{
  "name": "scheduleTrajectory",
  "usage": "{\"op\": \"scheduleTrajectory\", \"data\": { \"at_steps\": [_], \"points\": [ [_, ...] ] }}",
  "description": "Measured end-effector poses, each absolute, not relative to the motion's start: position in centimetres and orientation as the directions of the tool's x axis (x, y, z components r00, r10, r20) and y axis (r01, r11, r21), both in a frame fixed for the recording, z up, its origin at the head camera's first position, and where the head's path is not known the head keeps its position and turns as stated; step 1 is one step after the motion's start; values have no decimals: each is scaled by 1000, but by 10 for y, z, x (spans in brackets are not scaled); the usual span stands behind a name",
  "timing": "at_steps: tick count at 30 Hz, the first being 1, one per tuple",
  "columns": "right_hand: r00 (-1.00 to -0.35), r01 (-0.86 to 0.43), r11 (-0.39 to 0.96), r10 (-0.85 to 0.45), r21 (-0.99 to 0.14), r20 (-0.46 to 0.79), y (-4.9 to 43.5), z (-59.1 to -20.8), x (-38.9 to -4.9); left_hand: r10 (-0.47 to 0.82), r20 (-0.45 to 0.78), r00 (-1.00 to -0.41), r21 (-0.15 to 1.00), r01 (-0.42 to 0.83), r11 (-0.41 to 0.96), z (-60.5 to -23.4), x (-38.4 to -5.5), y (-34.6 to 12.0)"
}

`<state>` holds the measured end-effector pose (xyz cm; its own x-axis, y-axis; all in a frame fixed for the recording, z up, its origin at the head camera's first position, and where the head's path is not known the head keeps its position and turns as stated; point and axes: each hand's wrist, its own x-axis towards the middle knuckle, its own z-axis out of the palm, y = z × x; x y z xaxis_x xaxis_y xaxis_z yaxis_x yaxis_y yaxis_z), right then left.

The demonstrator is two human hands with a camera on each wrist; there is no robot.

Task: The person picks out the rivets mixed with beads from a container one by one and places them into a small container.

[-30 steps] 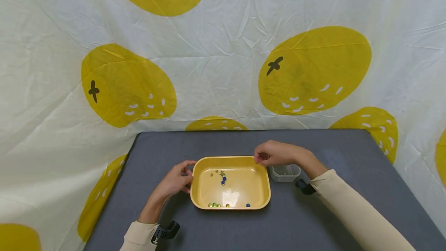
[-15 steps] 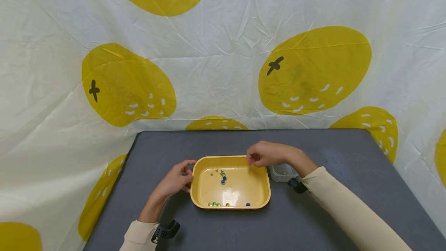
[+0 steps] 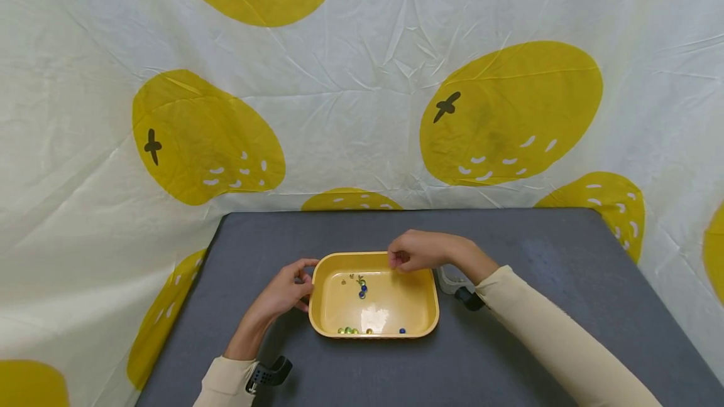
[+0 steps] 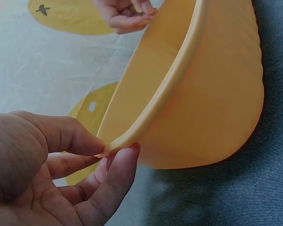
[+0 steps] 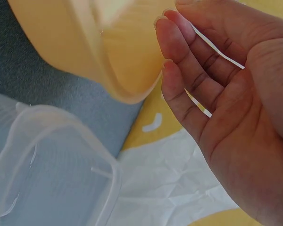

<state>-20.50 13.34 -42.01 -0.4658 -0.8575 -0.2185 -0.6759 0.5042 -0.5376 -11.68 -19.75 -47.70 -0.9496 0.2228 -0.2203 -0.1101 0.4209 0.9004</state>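
Note:
My left hand [image 3: 286, 288] pinches the left rim of a yellow plastic basin [image 3: 398, 306]; in the left wrist view thumb and fingertips close on that rim [image 4: 174, 75]. Over the basin's far right corner hovers my right hand [image 3: 421, 250], fingers bent, the thumb tip cut off at the frame edge in the right wrist view. I cannot tell whether its fingertips hold anything. Inside the basin, blue marbles [image 3: 362, 294] lie left of centre beside tiny gold-brown bits [image 3: 343, 282]. Yellow-green marbles [image 3: 348, 330], an amber marble [image 3: 369, 331] and a blue marble [image 3: 403, 331] line the near wall.
A clear plastic box [image 5: 61, 141] stands on the dark grey table [image 3: 509, 331], just right of the basin and partly hidden under the right forearm. Behind the table hangs a white cloth [image 3: 351, 137] printed with large yellow fruit.
My right hand has moved left, from the basin's right corner further over its far side. The left hand keeps its place on the rim, and the marbles lie as before.

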Motion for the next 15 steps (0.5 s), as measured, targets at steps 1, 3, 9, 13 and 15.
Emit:
{"op": "scheduleTrajectory", "data": {
  "at_steps": [1,3,9,13,15],
  "points": [
    [-461,-679,501,-860,-537,-218,132,-421,-206,224,-220,-950,901,-109,421,-477,-117,-198],
    [-456,-686,498,-862,-530,-219,128,-422,-206,223,-220,-950,900,-110,422,-477,-117,-198],
    [-433,-691,483,-872,-538,-227,118,-425,-206,221,-220,-950,899,-109,425,-476,-117,-197],
    [-424,-684,482,-874,-548,-239,111,-427,-206,222,-219,-950,899,-108,424,-475,-116,-197],
    [-420,-684,484,-873,-546,-247,108,-428,-206,220,-219,-950,899,-109,424,-474,-116,-197]
  ]
}}
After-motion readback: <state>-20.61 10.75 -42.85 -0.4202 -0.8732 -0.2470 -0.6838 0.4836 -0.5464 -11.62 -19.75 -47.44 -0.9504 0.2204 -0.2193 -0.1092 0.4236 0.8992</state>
